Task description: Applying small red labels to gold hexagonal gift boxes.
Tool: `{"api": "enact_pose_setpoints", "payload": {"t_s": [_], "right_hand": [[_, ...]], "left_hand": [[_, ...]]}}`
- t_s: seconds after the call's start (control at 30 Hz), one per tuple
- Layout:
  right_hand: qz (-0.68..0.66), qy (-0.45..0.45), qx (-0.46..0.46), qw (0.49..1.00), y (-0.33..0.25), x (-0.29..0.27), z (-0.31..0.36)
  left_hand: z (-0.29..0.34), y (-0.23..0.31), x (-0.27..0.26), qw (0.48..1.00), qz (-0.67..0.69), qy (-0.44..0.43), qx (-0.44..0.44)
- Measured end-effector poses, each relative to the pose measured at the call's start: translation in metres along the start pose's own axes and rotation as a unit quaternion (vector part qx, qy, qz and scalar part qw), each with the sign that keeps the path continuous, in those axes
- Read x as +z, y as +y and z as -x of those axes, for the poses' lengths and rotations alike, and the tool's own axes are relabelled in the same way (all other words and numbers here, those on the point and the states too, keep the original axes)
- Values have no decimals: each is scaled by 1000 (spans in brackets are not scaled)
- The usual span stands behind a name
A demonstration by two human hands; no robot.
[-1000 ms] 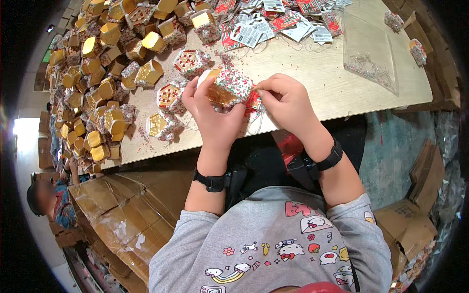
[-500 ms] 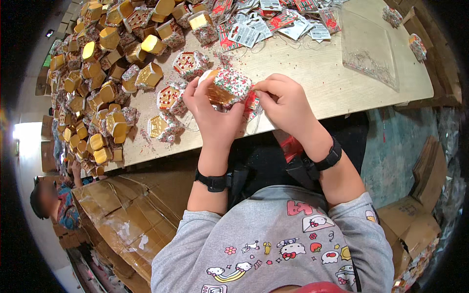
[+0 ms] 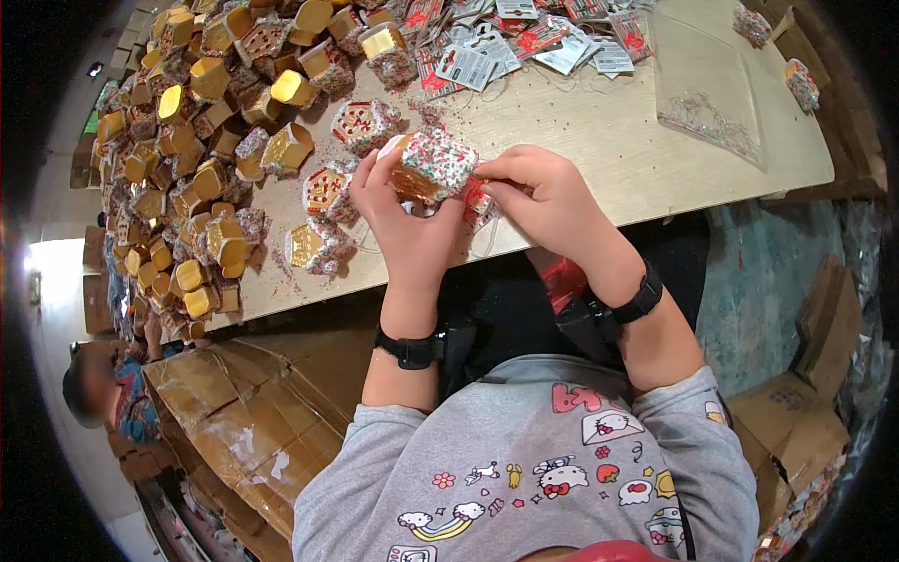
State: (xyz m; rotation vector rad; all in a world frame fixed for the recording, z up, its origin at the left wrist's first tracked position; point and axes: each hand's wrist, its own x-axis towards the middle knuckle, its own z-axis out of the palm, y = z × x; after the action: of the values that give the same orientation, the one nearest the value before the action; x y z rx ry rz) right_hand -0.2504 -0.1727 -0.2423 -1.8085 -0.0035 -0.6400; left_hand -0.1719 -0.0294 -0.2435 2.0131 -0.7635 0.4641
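My left hand [image 3: 405, 220] is wrapped round a small toy gingerbread house [image 3: 438, 167], its roof coated in white, red and green sprinkles and its walls golden brown. The house is tilted over the table's near side. At its right end my right hand [image 3: 538, 199] pinches with thumb and forefinger; whatever is between the fingertips is too small to make out. A red and white card tag [image 3: 476, 200] hangs just below those fingertips, partly hidden. Beside my left hand lie more such houses, one with a red-dotted front [image 3: 326, 190] and one with a plain golden front [image 3: 309, 245].
A large heap of gingerbread houses [image 3: 201, 178] covers the table's left. Printed card tags with strings [image 3: 468, 66] lie at the back. A clear shallow tray [image 3: 707, 98] with thin pieces stands to the right. A cardboard box [image 3: 253, 412] is below left; another person [image 3: 98, 384] is at far left.
My right hand has moved slightly left, and its fingertips are closer against the end of the house. The house and the tag have shifted a little left too.
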Motion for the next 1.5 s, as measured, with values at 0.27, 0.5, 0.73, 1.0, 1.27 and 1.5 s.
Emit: {"api": "enact_pose_setpoints", "payload": {"t_s": [0.27, 0.5, 0.73, 1.0, 1.27, 1.5], "right_hand": [[-112, -16, 82, 990, -2, -2, 1], [-87, -1, 72, 994, -1, 0, 0], [-78, 36, 22, 996, -1, -2, -1], [-27, 26, 30, 999, -2, 0, 1], [-48, 30, 33, 998, 2, 1, 0], [-47, 0, 60, 997, 2, -2, 3]], "left_hand": [[2, -4, 0, 999, 43, -11, 2], [0, 1, -2, 998, 42, -14, 38], [-21, 3, -47, 976, -85, 70, 188], [-65, -15, -112, 904, -415, -93, 47], [-43, 11, -88, 908, -246, -232, 245], [5, 12, -59, 915, -184, -316, 169]]}}
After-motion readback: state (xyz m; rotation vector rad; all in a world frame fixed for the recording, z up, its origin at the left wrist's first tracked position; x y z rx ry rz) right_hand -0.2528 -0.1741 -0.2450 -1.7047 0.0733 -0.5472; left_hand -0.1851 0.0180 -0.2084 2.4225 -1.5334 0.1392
